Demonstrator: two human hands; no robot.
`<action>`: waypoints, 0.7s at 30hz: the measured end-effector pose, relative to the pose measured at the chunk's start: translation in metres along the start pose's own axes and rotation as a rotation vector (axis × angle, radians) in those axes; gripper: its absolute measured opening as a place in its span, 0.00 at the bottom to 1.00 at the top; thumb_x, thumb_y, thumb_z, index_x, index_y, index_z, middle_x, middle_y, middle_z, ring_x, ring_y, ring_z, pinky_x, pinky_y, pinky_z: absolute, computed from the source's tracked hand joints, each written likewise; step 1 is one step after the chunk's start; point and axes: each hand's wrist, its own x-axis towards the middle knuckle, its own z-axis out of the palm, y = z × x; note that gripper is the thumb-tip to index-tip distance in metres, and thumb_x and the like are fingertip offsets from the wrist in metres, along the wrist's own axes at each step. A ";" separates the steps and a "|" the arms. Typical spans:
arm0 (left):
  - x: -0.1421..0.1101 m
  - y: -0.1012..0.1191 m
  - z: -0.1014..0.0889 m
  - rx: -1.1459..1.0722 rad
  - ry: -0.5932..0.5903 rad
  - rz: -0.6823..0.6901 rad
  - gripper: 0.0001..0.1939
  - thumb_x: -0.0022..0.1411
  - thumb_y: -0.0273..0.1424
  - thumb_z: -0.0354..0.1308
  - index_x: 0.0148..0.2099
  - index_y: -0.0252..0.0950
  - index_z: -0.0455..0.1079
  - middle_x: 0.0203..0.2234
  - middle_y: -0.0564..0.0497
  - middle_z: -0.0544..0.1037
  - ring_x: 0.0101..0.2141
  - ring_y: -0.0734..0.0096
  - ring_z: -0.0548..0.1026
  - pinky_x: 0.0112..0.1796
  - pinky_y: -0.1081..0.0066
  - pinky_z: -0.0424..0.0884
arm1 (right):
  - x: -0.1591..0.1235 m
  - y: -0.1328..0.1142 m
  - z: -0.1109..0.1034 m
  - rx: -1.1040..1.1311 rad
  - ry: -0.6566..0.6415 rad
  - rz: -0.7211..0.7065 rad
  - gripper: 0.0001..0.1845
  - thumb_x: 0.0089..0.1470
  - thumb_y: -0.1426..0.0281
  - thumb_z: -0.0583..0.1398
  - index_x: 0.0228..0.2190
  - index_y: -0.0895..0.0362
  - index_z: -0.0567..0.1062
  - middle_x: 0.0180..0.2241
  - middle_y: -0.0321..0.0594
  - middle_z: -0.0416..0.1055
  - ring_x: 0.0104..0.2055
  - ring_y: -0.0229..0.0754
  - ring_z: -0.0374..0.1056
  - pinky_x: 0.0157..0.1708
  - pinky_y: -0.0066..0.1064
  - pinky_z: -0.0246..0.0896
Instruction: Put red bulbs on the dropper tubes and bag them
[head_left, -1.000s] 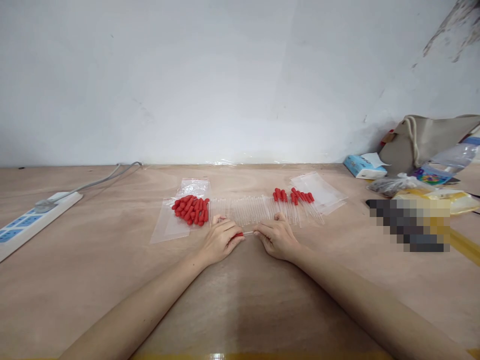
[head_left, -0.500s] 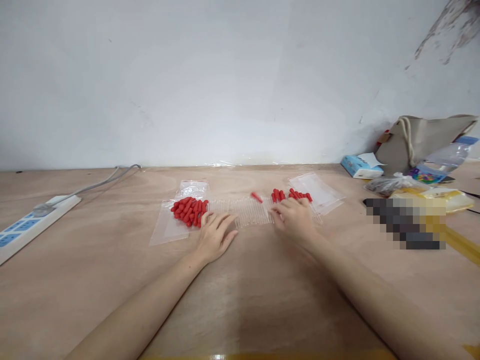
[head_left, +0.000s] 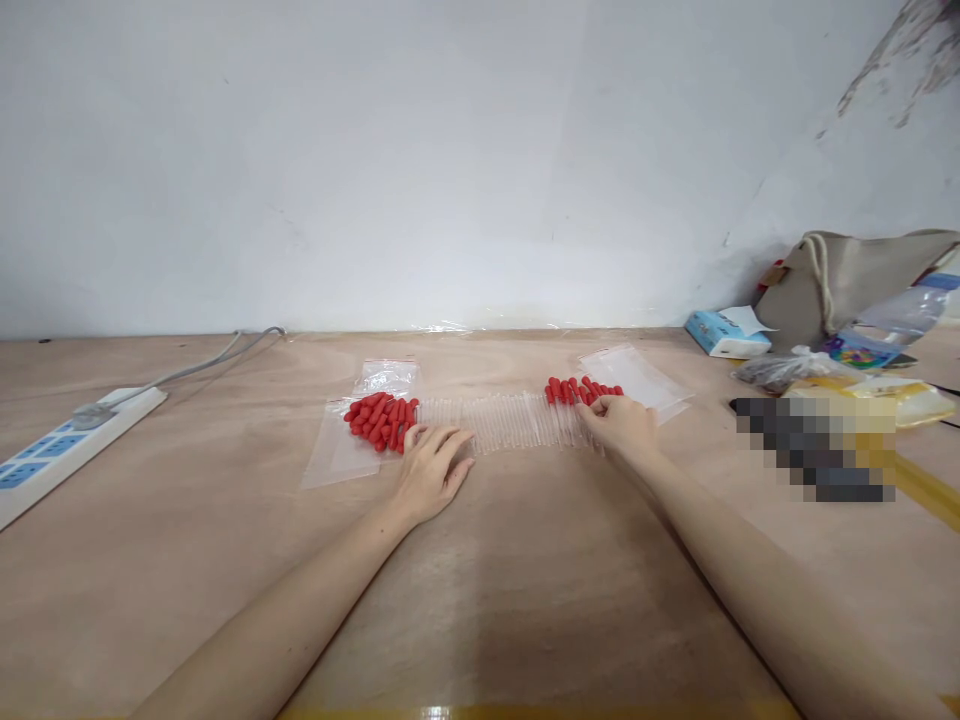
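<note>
My left hand (head_left: 433, 468) lies open, fingers spread over the left part of a row of clear thin tubes (head_left: 502, 422). Its fingertips reach the right edge of a pile of loose red rubber bulbs (head_left: 375, 418). At the row's right end, several glass droppers with red bulbs (head_left: 562, 390) lie side by side. My right hand (head_left: 624, 425) is there, thumb and fingers pinched on a dropper (head_left: 576, 388) whose red bulb points toward the wall. The hand hides part of the tubes beneath it.
Clear plastic bags lie under the bulb pile (head_left: 330, 460) and beyond my right hand (head_left: 637, 375). A power strip (head_left: 82, 440) sits at far left. At right are a tissue pack (head_left: 724, 335), a grey bag (head_left: 862, 280), a bottle (head_left: 911, 315) and a blurred dark item (head_left: 810, 450).
My right hand has moved right, from the tubes to the red-bulbed droppers. The single red-bulbed dropper that was blurred above the row now lies among the others. My left hand stays put.
</note>
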 end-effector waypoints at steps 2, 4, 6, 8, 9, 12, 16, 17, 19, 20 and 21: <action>0.000 0.000 0.000 -0.002 0.002 0.000 0.13 0.59 0.32 0.49 0.47 0.39 0.63 0.41 0.48 0.71 0.42 0.67 0.68 0.48 0.61 0.51 | 0.002 0.002 -0.006 -0.020 -0.015 -0.005 0.18 0.46 0.56 0.51 0.19 0.53 0.72 0.22 0.37 0.70 0.31 0.45 0.67 0.38 0.38 0.51; 0.000 0.000 0.001 -0.003 0.004 -0.001 0.12 0.59 0.32 0.49 0.47 0.39 0.63 0.41 0.48 0.71 0.42 0.67 0.68 0.48 0.60 0.51 | 0.006 0.007 -0.016 -0.069 -0.030 0.009 0.17 0.47 0.57 0.51 0.22 0.53 0.73 0.24 0.38 0.71 0.33 0.47 0.67 0.36 0.38 0.53; 0.000 0.000 0.001 -0.004 0.004 0.000 0.12 0.59 0.32 0.49 0.46 0.39 0.63 0.40 0.48 0.71 0.41 0.66 0.68 0.48 0.60 0.51 | 0.010 0.013 -0.025 -0.146 -0.076 0.040 0.14 0.45 0.59 0.52 0.24 0.53 0.74 0.27 0.41 0.71 0.34 0.49 0.67 0.34 0.37 0.54; 0.000 0.000 0.001 -0.002 0.004 -0.001 0.12 0.59 0.32 0.49 0.46 0.39 0.63 0.40 0.48 0.72 0.41 0.66 0.68 0.48 0.60 0.51 | 0.013 0.018 -0.032 -0.219 -0.149 0.066 0.12 0.43 0.63 0.54 0.25 0.54 0.75 0.29 0.44 0.72 0.35 0.50 0.67 0.33 0.37 0.55; 0.000 0.000 0.002 -0.002 0.004 -0.002 0.11 0.59 0.32 0.50 0.45 0.39 0.64 0.40 0.49 0.72 0.41 0.66 0.68 0.48 0.60 0.51 | 0.013 0.019 -0.033 -0.249 -0.182 0.075 0.11 0.41 0.64 0.55 0.25 0.55 0.75 0.29 0.45 0.71 0.35 0.50 0.68 0.33 0.37 0.56; 0.000 0.000 0.001 -0.005 0.000 -0.005 0.10 0.59 0.31 0.49 0.44 0.39 0.64 0.39 0.49 0.72 0.40 0.67 0.68 0.48 0.60 0.51 | 0.013 0.018 -0.031 -0.302 -0.231 0.083 0.12 0.39 0.65 0.57 0.27 0.57 0.75 0.30 0.47 0.71 0.35 0.50 0.68 0.34 0.38 0.57; 0.001 0.000 0.000 -0.007 -0.009 -0.006 0.10 0.59 0.31 0.49 0.44 0.39 0.64 0.39 0.49 0.72 0.40 0.67 0.68 0.48 0.59 0.50 | 0.009 0.012 -0.024 -0.312 -0.246 0.100 0.15 0.40 0.65 0.56 0.31 0.60 0.74 0.32 0.50 0.71 0.37 0.52 0.68 0.35 0.40 0.58; 0.001 0.000 0.000 -0.006 -0.011 -0.007 0.10 0.59 0.31 0.49 0.44 0.39 0.64 0.39 0.49 0.71 0.41 0.67 0.68 0.48 0.59 0.50 | 0.007 0.011 -0.023 -0.308 -0.250 0.103 0.15 0.41 0.66 0.56 0.32 0.60 0.74 0.33 0.51 0.71 0.38 0.52 0.68 0.36 0.41 0.58; 0.001 0.000 -0.001 -0.004 -0.012 -0.007 0.10 0.59 0.31 0.49 0.44 0.39 0.64 0.39 0.49 0.71 0.41 0.67 0.68 0.49 0.59 0.50 | 0.006 0.010 -0.022 -0.293 -0.246 0.104 0.14 0.43 0.67 0.55 0.32 0.61 0.73 0.33 0.52 0.71 0.38 0.53 0.68 0.36 0.43 0.58; 0.001 0.000 -0.001 -0.002 -0.011 -0.007 0.10 0.59 0.31 0.49 0.44 0.39 0.64 0.39 0.49 0.71 0.41 0.67 0.68 0.48 0.59 0.50 | 0.006 0.011 -0.021 -0.283 -0.236 0.102 0.15 0.44 0.66 0.54 0.31 0.61 0.73 0.33 0.52 0.71 0.38 0.53 0.67 0.36 0.44 0.57; 0.000 0.001 -0.001 0.000 -0.012 -0.007 0.10 0.59 0.31 0.49 0.44 0.39 0.64 0.39 0.49 0.71 0.41 0.67 0.68 0.48 0.59 0.50 | 0.006 0.012 -0.021 -0.268 -0.224 0.098 0.15 0.45 0.64 0.53 0.31 0.60 0.73 0.33 0.52 0.71 0.39 0.53 0.67 0.36 0.44 0.57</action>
